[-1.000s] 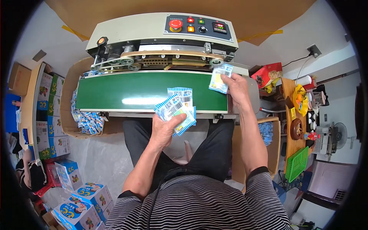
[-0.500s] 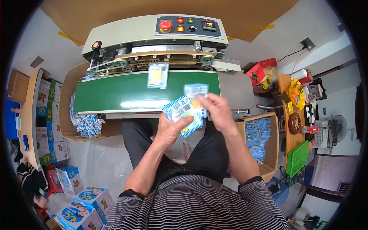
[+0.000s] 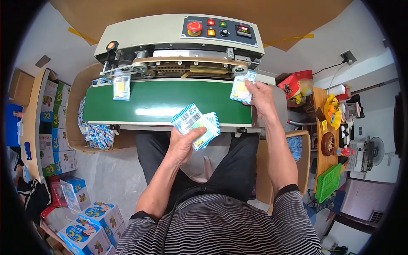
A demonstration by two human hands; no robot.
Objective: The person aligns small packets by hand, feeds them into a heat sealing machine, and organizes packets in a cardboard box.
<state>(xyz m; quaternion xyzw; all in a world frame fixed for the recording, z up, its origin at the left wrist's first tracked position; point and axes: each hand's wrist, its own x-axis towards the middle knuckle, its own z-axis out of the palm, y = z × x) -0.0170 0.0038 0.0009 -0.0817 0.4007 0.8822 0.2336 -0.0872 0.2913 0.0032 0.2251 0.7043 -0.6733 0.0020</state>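
My left hand (image 3: pixel 182 144) is closed on a few fanned blue-and-white packets (image 3: pixel 194 126), held in front of the green conveyor belt (image 3: pixel 170 102). At the belt's right end, my right hand (image 3: pixel 261 97) pinches one packet (image 3: pixel 240 90), its top edge up by the sealing machine's right roller. Another packet (image 3: pixel 121 88) lies at the left end of the belt, its upper edge at the band of the sealing machine (image 3: pixel 170 42). Red-lit digits and buttons show on the machine's panel.
A carton (image 3: pixel 76 140) with many packets stands below the belt's left end. On the right is an open carton (image 3: pixel 265 170) with blue packets. Printed boxes (image 3: pixel 89 233) stand on the floor at lower left. A green basket (image 3: pixel 329 182) sits on the wooden table.
My right hand has moved right and up, carrying a packet to the machine's right end. The packet on the belt has travelled left. My left hand still holds its packets.
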